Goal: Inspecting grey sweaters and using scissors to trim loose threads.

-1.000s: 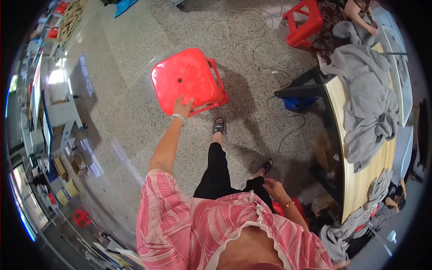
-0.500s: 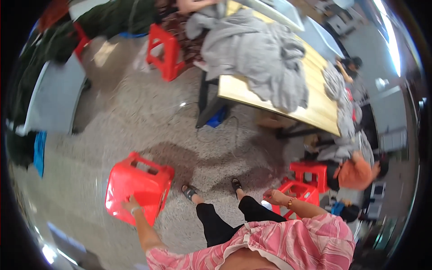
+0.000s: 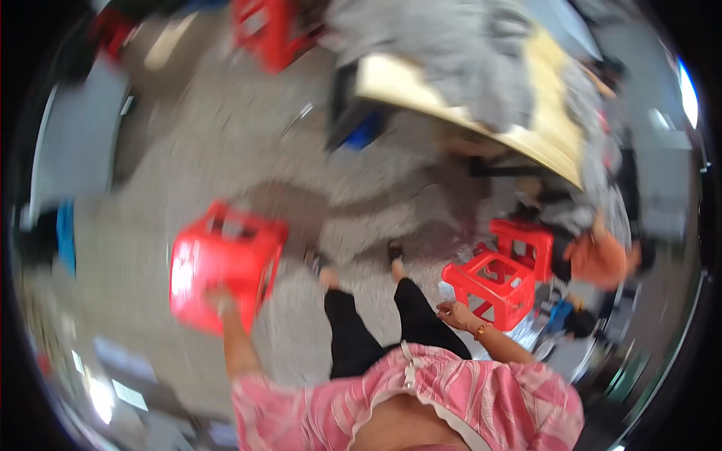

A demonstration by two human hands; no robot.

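Note:
My left hand is at the middle of the seat of a red plastic stool. Motion smears its fingers, but it appears to grip the stool by the seat. The stool is tilted, its legs pointing away to the upper right. On the other side, my right hand hangs with its fingers curled; what they hold, if anything, is too small to make out. Nearest to that hand is another red stool, just beyond it on the floor.
A wooden table at the far right bears a heap of grey cloth. One more red stool stands beside a person in orange. Farther off are a red stool and, at the left, a grey panel.
The whole view has shifted, so the table, stools and feet sit higher in the picture. My left hand stays on the same stool; my right hand stays curled near the right stool.

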